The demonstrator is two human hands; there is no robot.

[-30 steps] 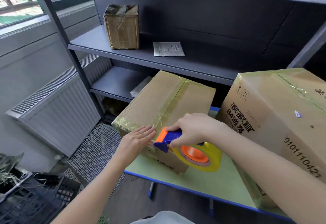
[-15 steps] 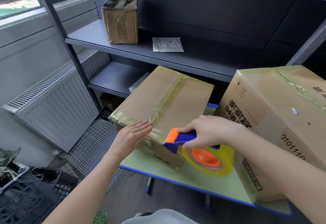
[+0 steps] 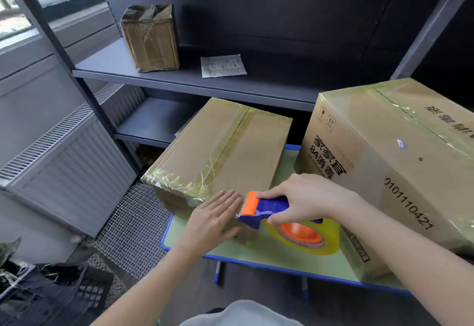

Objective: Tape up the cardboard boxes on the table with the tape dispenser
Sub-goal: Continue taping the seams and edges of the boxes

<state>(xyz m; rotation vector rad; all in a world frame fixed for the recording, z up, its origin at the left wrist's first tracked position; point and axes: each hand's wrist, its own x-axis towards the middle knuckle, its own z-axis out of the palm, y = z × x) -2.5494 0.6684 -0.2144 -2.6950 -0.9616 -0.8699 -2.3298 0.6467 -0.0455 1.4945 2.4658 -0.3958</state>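
Head view: right hand (image 3: pixel 302 200) around tape dispenser (image 3: pixel 266 209) beside box (image 3: pixel 218 151)

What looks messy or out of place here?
The tape at the near left corner of the smaller box is wrinkled and bunched rather than flat. That box also seems to overhang the table at its left edge. The small box on the shelf has a crumpled top.

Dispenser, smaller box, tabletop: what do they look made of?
Tape dispenser: glossy moulded plastic, blue body, orange head; the toothed edge is too small to judge.
Smaller box: matte brown cardboard under shiny, wrinkled clear tape.
Table: smooth pale-green top with blue edging, likely laminate.
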